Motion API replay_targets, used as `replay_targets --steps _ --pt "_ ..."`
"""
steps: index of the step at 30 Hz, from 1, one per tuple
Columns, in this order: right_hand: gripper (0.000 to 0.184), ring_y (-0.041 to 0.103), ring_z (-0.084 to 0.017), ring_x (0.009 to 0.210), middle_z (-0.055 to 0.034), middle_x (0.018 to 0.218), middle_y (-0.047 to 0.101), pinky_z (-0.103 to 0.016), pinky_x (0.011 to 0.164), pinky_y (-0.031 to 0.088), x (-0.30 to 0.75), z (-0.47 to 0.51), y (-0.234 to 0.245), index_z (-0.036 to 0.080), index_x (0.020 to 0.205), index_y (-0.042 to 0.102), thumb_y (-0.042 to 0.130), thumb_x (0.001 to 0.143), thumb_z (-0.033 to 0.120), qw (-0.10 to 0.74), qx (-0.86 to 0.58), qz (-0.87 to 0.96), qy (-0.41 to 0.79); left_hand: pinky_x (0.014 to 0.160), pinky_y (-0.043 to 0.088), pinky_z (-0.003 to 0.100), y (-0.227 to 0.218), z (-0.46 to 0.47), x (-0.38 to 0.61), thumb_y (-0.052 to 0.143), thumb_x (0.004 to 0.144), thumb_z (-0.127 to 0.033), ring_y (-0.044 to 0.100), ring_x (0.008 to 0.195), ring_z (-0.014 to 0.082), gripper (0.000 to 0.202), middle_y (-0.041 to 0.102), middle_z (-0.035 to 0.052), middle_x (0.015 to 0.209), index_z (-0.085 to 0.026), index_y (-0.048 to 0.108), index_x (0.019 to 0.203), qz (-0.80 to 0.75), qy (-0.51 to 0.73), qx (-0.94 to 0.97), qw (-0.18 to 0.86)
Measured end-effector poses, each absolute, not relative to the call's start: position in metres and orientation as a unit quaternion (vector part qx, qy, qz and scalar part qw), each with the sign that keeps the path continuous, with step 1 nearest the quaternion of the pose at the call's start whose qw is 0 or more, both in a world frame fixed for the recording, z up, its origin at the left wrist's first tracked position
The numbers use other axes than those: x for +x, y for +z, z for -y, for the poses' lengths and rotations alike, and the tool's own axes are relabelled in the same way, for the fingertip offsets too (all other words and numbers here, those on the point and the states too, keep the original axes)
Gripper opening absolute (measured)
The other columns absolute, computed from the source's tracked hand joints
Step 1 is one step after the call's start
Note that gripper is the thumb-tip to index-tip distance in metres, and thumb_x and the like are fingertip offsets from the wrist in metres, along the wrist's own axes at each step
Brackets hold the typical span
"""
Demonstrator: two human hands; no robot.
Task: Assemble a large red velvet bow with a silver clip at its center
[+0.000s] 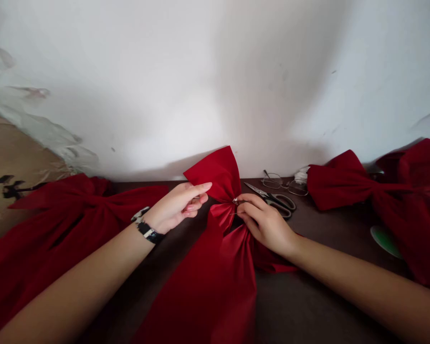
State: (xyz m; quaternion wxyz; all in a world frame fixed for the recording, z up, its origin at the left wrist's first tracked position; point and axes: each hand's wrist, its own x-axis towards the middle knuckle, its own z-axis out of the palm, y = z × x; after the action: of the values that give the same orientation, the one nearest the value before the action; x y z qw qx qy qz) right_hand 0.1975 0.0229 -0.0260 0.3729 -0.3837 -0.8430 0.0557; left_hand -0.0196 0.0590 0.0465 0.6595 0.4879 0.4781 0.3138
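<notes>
**Bow pinched at waist**

Left hand (175, 208) grips upper loop of red bow (215, 267), lying on dark table (294, 296); right hand (267, 224) pinches its waist at metal piece (235, 201), near scissors (282, 203), glasses (272, 180). Black print (3, 188) on cardboard (17, 153) unreadable.

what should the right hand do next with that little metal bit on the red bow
Probably the right hand should tighten the small metal fastener at the gathered centre of the red bow. Its fingers are already right at it, while the left hand pinches the upper loop, which should help hold the folds in place.
</notes>
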Motion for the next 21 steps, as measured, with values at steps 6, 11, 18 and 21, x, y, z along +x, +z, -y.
replay_targets --steps 6,11,18,21 --pt "0.016 0.065 -0.019 0.096 -0.0134 0.111 0.06 -0.03 0.079 0.055 0.197 -0.022 -0.025 0.017 0.09 0.057 0.042 0.092 0.013 0.372 -0.374 0.849 0.022 0.055 0.048 0.017 0.03 -0.054 -0.011 0.074 0.066 -0.02 0.054 0.06 0.0067 0.024 0.053 -0.0029 0.062 -0.013 0.052 0.06 -0.475 0.462 0.461 0.59" --pt "0.016 0.065 -0.018 0.095 -0.0133 0.112 0.06 -0.028 0.079 0.055 0.198 -0.022 -0.028 0.018 0.091 0.058 0.043 0.091 0.013 0.378 -0.369 0.849 0.003 0.077 0.054 0.028 0.019 -0.053 -0.006 0.06 0.07 -0.011 0.059 0.068 0.0107 0.015 0.058 -0.0002 0.062 -0.012 0.053 0.057 -0.398 0.499 0.346 0.688" --pt "0.02 0.064 -0.019 0.1 -0.0143 0.111 0.063 -0.03 0.083 0.056 0.198 -0.019 -0.028 0.016 0.096 0.059 0.043 0.088 0.008 0.376 -0.307 0.872 -0.062 0.064 0.048 0.022 0.013 -0.043 0.003 0.071 0.073 -0.023 0.057 0.061 0.0083 0.014 0.066 0.0 0.072 -0.012 0.064 0.079 -0.382 0.455 0.348 0.725" --pt "0.019 0.065 -0.02 0.099 -0.0149 0.111 0.064 -0.029 0.082 0.056 0.199 -0.017 -0.027 0.015 0.097 0.059 0.044 0.088 0.008 0.368 -0.286 0.881 -0.084 0.076 0.049 0.027 0.012 -0.037 0.006 0.074 0.07 -0.021 0.061 0.07 0.0115 0.018 0.07 0.0008 0.082 -0.013 0.068 0.086 -0.382 0.444 0.408 0.7"
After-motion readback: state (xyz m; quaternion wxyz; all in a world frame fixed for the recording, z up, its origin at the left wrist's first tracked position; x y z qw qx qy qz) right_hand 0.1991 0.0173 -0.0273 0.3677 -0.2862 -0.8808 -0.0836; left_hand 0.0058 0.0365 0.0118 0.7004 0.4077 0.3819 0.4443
